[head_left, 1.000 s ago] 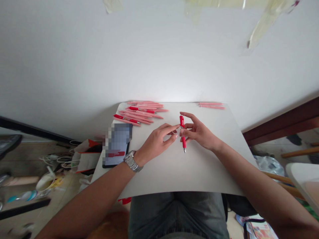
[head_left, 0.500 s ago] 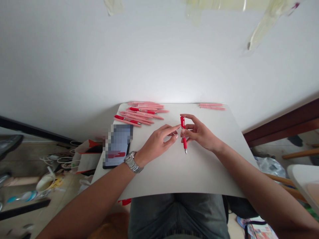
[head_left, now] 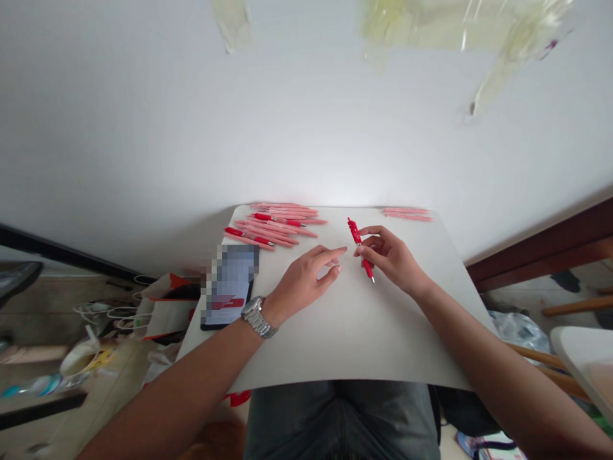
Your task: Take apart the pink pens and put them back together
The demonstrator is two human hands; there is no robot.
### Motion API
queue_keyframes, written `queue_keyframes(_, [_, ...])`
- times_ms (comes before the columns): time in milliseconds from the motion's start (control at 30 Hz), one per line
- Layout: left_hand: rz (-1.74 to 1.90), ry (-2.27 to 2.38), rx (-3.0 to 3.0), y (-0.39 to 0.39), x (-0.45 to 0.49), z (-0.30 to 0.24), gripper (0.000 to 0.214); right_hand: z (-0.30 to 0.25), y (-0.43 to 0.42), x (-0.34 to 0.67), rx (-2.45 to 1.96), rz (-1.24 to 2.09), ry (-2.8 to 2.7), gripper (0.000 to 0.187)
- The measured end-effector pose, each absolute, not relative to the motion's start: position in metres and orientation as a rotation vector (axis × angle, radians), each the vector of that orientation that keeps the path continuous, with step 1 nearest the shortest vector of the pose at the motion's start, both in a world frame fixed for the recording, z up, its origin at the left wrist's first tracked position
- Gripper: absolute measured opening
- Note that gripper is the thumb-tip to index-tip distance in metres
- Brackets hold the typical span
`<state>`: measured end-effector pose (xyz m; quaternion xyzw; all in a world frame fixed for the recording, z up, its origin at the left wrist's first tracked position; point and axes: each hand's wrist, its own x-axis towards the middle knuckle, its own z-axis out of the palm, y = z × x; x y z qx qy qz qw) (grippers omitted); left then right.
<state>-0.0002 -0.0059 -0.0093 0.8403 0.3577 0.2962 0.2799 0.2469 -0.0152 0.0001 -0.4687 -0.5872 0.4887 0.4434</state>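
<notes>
My right hand (head_left: 385, 255) pinches a red pen (head_left: 355, 231) above the table, its silver tip slanting down toward me and to the right. Just left of that pen, my left hand (head_left: 306, 278) hovers with fingers apart and nothing in it; a metal watch (head_left: 258, 317) is on its wrist. Several pink pens (head_left: 282, 233) lie in a pile at the table's back left. Two red pens lie among them, one red pen (head_left: 261, 240) in front and another red pen (head_left: 268, 218) farther back. A few pink pens (head_left: 407, 214) rest at the back right.
The white table (head_left: 335, 351) stands against a wall (head_left: 306, 128) with tape on it. A phone (head_left: 230, 287), partly blurred out, lies at the table's left edge below the pen pile. Bags and a cup (head_left: 81, 358) are on the floor at left. Another white tabletop (head_left: 584, 351) juts in at right.
The red pen in my right hand has tilted, its tip swinging to the right. My left fingertip has come away from the pen. The camera view has shifted slightly upward.
</notes>
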Motion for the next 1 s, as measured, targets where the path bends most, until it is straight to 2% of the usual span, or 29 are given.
queue_keyframes(100, [0.781, 0.983, 2.249, -0.005, -0.001, -0.011, 0.043, 0.0, -0.012, 0.253, -1.258, 0.924, -1.569, 0.037])
queue_keyframes(267, [0.804, 0.964, 2.234, -0.004, -0.001, -0.016, 0.041, 0.004, -0.004, 0.272, -1.36, 0.23, -1.887, 0.018])
queue_keyframes(433, [0.817, 0.955, 2.231, -0.003, 0.0, -0.016, 0.041, 0.0, 0.009, 0.296, -1.474, -0.236, -1.962, 0.017])
queue_keyframes(633, [0.809, 0.965, 2.232, -0.004, -0.001, -0.015, 0.041, -0.012, 0.022, 0.318, -1.723, -0.373, -1.95, 0.02])
queue_keyframes(1000, [0.819, 0.964, 2.238, -0.003, 0.0, -0.015, 0.039, -0.035, 0.04, 0.343, -1.891, -0.277, -1.804, 0.024])
